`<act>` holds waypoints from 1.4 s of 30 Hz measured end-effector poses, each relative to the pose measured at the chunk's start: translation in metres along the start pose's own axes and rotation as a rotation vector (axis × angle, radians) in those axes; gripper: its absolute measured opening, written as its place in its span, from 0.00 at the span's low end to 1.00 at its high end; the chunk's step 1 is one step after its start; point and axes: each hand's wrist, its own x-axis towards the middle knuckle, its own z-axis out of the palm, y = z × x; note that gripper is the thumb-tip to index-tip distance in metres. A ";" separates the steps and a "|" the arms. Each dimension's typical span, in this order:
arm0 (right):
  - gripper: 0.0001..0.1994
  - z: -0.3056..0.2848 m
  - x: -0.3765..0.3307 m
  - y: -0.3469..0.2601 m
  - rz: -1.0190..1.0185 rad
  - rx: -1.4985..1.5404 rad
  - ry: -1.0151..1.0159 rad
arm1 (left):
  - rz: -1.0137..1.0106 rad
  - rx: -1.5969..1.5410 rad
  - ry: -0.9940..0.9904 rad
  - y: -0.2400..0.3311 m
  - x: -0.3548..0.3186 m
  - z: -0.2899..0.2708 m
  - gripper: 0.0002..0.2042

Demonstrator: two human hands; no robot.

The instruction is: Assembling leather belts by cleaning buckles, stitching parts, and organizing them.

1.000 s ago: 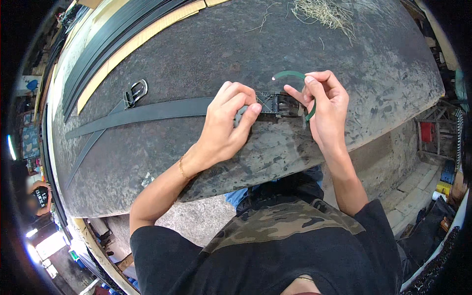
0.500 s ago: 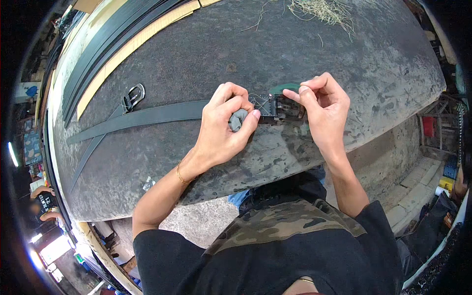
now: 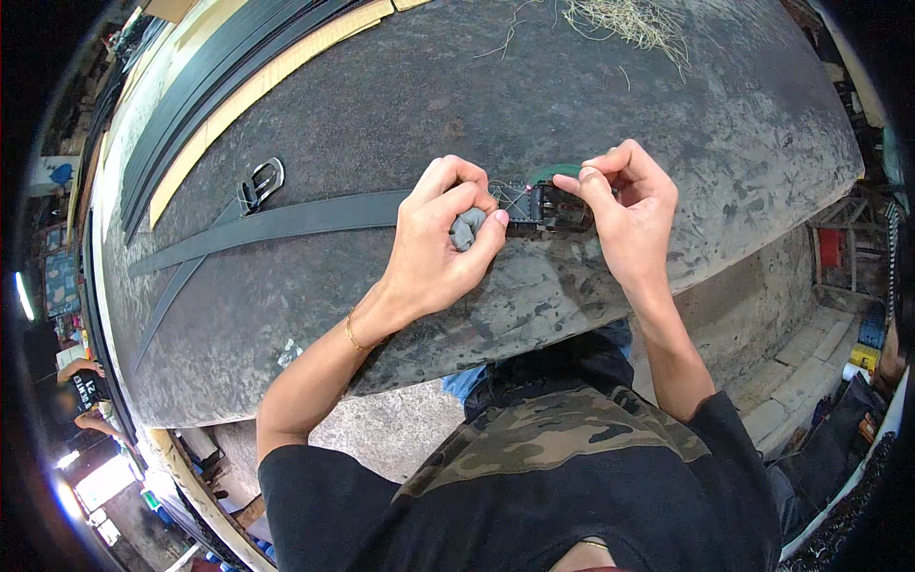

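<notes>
In the head view, the left hand (image 3: 440, 238) is holding a crumpled grey wad (image 3: 466, 230) in a closed grip, its fingers lying over a dark belt (image 3: 315, 221) that is stretching across the bench (image 3: 381, 133). The right hand (image 3: 634, 217) is pinching a curved green strip (image 3: 560, 173) between thumb and fingertips; the strip's tip is pointing at the belt's stitched end (image 3: 520, 205), though contact is hard to tell. A silver buckle (image 3: 271, 177) is lying further left, beside the belt.
</notes>
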 end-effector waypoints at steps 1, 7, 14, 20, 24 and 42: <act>0.06 0.000 0.000 0.000 0.004 0.021 0.004 | 0.001 0.001 0.001 0.000 0.000 -0.001 0.05; 0.06 -0.001 -0.001 -0.001 0.023 0.091 0.010 | -0.037 -0.073 -0.033 -0.002 -0.002 -0.008 0.05; 0.04 -0.002 -0.007 -0.010 -0.015 0.225 -0.159 | 0.021 -0.086 -0.233 -0.007 -0.010 -0.039 0.05; 0.03 0.005 -0.010 -0.005 -0.010 0.065 -0.217 | 0.030 -0.121 -0.259 -0.012 -0.014 -0.043 0.05; 0.03 0.005 -0.011 -0.003 -0.010 0.014 -0.206 | 0.000 -0.142 -0.241 -0.012 -0.014 -0.041 0.05; 0.04 0.005 -0.010 0.001 -0.013 -0.139 -0.191 | 0.029 -0.153 -0.214 -0.012 -0.015 -0.041 0.05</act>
